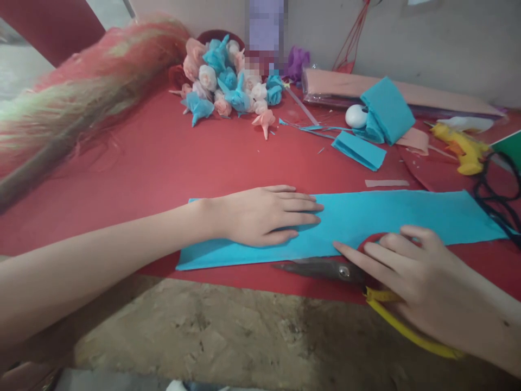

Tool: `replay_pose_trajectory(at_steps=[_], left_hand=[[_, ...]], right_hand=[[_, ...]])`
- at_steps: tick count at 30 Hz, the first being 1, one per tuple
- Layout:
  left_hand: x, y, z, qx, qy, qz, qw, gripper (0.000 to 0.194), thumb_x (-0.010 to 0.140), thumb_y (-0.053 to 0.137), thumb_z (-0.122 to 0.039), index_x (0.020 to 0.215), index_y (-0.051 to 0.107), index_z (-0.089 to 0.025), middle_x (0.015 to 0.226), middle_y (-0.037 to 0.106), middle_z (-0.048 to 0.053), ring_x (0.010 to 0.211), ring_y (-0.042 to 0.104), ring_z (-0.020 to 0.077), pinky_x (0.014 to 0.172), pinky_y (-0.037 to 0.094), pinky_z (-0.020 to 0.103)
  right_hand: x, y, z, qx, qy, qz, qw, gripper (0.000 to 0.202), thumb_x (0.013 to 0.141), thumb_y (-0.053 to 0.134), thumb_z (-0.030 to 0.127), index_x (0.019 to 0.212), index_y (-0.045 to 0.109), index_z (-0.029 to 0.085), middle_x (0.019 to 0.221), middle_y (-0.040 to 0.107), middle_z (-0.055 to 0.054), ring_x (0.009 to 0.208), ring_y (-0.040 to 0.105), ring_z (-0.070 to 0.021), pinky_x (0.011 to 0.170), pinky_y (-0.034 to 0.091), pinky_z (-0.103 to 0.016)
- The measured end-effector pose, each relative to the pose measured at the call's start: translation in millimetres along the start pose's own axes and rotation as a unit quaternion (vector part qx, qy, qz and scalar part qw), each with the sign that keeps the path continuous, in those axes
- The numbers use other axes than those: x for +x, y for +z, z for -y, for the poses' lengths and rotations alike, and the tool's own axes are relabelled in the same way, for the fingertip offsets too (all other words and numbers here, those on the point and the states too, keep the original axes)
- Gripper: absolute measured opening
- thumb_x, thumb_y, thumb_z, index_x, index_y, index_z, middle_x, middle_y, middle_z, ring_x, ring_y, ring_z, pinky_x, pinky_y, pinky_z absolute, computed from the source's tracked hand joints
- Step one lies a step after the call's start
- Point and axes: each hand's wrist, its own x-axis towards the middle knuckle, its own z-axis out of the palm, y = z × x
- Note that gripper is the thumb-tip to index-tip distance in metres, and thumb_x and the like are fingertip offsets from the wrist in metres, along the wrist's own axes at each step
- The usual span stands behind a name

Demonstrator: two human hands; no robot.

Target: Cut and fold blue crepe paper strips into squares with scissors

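Note:
A long strip of blue crepe paper [391,212] lies flat along the front of the red table. Across its left half my left hand [268,214] rests palm down, fingers stretched out over the paper. My right hand [415,271] is wrapped round a pair of scissors [321,267] at the table's front edge. Their dark blades look closed and point left, just below the paper's near edge. One yellow-wrapped handle [411,328] hangs below the hand; a red part shows behind the fingers. My right index finger reaches to the paper's near edge.
Blue, pink and white paper flowers [228,81] are heaped at the back. Folded blue paper [358,150], a white ball [356,116] and a yellow glue gun [459,146] with a black cord lie right. A fluffy red-green bundle [93,81] spans the left. Wrapped pink paper [366,87] lies behind.

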Motion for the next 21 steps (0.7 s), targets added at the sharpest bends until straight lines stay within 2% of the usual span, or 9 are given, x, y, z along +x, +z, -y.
replay_pose_trajectory(at_steps=[3, 8, 16, 21], left_hand=[[0.5, 1.9, 0.2, 0.007, 0.003, 0.000, 1.000, 0.045, 0.096, 0.031, -0.030, 0.136, 0.043, -0.012, 0.148, 0.034, 0.011, 0.136, 0.033, 0.0229, 0.114, 0.023, 0.041], [0.0, 2.4, 0.8, 0.011, 0.009, -0.005, 1.000, 0.046, 0.096, 0.029, -0.030, 0.136, 0.043, -0.011, 0.148, 0.035, 0.012, 0.135, 0.035, 0.0240, 0.113, 0.025, 0.042], [-0.1, 2.7, -0.5, 0.018, 0.010, -0.013, 1.000, 0.045, 0.096, 0.028, -0.028, 0.134, 0.045, -0.010, 0.147, 0.037, 0.013, 0.134, 0.036, 0.0240, 0.112, 0.026, 0.042], [0.4, 2.5, -0.4, 0.019, 0.011, -0.011, 1.000, 0.046, 0.096, 0.028, -0.029, 0.135, 0.044, -0.010, 0.147, 0.036, 0.013, 0.135, 0.035, 0.0239, 0.112, 0.026, 0.042]], right_hand=[[-2.0, -0.7, 4.6, -0.011, 0.027, 0.012, 1.000, 0.059, 0.073, 0.042, 0.020, 0.131, 0.041, 0.010, 0.082, 0.060, -0.007, 0.077, 0.049, -0.0257, 0.079, 0.032, -0.044], [4.5, -0.7, 8.8, -0.011, 0.037, 0.012, 0.999, 0.056, 0.073, 0.042, 0.019, 0.129, 0.042, 0.010, 0.081, 0.059, -0.006, 0.076, 0.050, -0.0256, 0.078, 0.033, -0.043], [19.8, 2.7, 13.1, 0.003, 0.034, -0.003, 0.999, 0.052, 0.071, 0.047, 0.020, 0.122, 0.050, 0.010, 0.084, 0.061, -0.008, 0.082, 0.050, -0.0274, 0.081, 0.033, -0.043], [20.5, 6.5, 10.0, 0.007, 0.005, -0.030, 1.000, 0.047, 0.077, 0.044, 0.021, 0.120, 0.052, 0.005, 0.076, 0.059, -0.008, 0.076, 0.047, -0.0263, 0.076, 0.033, -0.041]])
